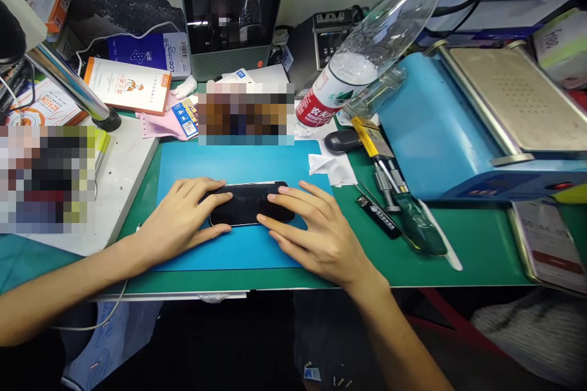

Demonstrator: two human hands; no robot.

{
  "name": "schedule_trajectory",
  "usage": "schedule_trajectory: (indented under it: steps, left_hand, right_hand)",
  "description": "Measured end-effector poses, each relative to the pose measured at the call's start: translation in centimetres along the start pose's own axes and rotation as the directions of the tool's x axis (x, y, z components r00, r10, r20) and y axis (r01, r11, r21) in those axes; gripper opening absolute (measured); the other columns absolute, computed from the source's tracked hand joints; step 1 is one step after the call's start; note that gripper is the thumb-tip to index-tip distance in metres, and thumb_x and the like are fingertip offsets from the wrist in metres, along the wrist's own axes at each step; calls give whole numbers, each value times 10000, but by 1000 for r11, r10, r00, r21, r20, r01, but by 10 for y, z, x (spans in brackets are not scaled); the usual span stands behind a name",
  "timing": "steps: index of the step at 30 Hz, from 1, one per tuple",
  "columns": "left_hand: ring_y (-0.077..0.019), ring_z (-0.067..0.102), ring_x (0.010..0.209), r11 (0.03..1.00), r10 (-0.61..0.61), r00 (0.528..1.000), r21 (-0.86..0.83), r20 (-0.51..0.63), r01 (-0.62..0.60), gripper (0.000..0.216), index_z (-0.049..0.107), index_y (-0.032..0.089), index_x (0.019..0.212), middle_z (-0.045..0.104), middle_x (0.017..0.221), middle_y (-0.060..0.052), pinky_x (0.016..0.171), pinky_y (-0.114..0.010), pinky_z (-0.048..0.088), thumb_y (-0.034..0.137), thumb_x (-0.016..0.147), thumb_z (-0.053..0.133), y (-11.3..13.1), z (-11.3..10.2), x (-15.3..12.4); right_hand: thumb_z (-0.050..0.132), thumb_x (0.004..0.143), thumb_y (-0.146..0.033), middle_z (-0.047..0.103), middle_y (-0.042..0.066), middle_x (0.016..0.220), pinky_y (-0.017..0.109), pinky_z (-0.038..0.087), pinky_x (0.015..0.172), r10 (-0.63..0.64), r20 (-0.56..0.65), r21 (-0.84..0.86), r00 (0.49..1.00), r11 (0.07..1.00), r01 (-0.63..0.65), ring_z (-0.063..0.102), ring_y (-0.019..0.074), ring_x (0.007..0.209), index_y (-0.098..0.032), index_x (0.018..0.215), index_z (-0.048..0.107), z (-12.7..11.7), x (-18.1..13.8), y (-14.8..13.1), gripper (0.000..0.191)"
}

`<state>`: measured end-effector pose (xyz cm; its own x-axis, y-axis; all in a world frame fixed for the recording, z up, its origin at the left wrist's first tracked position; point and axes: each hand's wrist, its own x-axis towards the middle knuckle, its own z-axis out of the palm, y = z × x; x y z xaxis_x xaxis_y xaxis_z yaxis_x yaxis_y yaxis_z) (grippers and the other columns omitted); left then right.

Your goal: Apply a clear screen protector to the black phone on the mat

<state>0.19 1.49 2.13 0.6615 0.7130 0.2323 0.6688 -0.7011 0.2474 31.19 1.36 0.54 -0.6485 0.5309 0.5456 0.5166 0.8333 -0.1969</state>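
A black smartphone (243, 206) lies lengthwise, dark screen up, on a blue work mat (197, 162). My left hand (183, 220) grips its left end, with the thumb along the near edge and the fingers over the far edge. From the other side, my right hand (316, 226) holds the right end, several fingertips resting on the glass and the rim. Part of the right end is hidden under those fingers. The screen shows no lit picture.
Right of the mat lie a white wipe (337, 168), a black mouse (342, 141) and screwdrivers (385, 183). A large water bottle (337, 88) stands behind, beside a blue machine (413, 128). A smart display (229, 12) stands at the back. A lamp post (76, 82) rises at left.
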Motion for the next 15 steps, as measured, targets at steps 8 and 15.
schedule_trajectory:
  steps: [8,15]
  left_hand:
    - [-356,612,1359,1000,-12,1000,4,7,12,461,575,174,1430,598,1524,-213,1081,-527,522,492,1096,583,1,-2,1]
    - [-355,627,1342,1000,-10,1000,-9,2,10,455,577,185,1445,565,1574,-215,1076,-532,520,475,1095,594,0,-1,0]
  right_hand:
    - [717,975,-154,703,97,1378,571,564,1127,145,-68,-19,987,989,-146,669,312,1310,-316,1330,719,0,-7,2,390]
    - [726,982,-174,666,75,1499,613,453,1264,71,61,81,996,994,-76,609,305,1412,-352,1501,629,-2,-7,3,557]
